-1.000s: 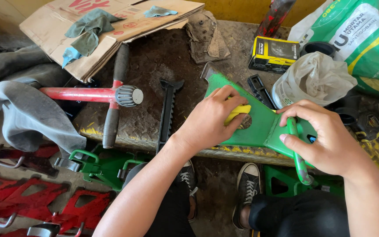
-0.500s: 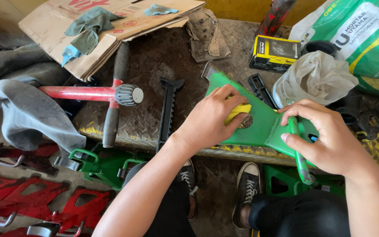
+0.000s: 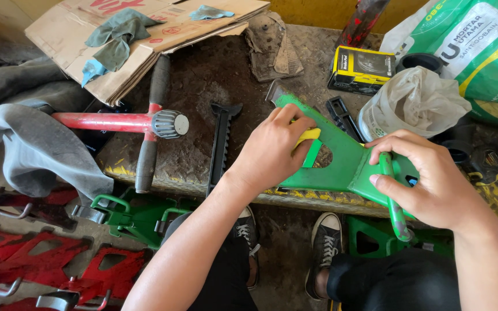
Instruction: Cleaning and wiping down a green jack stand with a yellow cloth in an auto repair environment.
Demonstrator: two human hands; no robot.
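Hands are set on a green-painted, triangular sheet-metal bracket [image 3: 341, 164], which is laid flat at the near edge of a dirty, worn workbench [image 3: 214, 86], towards its right end. The left hand [image 3: 275, 150] is pressed down on the bracket's upper left part, fingers curled narrowly over a small yellow piece [image 3: 308, 136] pinned against the green metal; what that piece is cannot be told. The right hand [image 3: 433, 178] is closed around the bracket's right end, and its green rod handle [image 3: 392, 201] is gripped there, the rod's lower end jutting past the bench's near edge.

Left of the bracket, a black toothed metal bar [image 3: 221, 144] is seen lying straight across the bench top. Further left, a red-painted tool with a knurled grey knob [image 3: 145, 122] is rested near the bench's left edge, crossed by a dark-gripped handle. A flattened brown cardboard sheet [image 3: 162, 40] is propped over the far left corner, with a grey-green rag [image 3: 113, 37] draped on it. At the far edge, a yellow-and-black small carton [image 3: 361, 69] is parked, and a crumpled clear plastic bag [image 3: 416, 101] is slumped just beside it. A green-and-white printed sack [image 3: 479, 52] is crowded into the far right corner.

Below the bench, red metal stands [image 3: 41, 265] are piled at the left.
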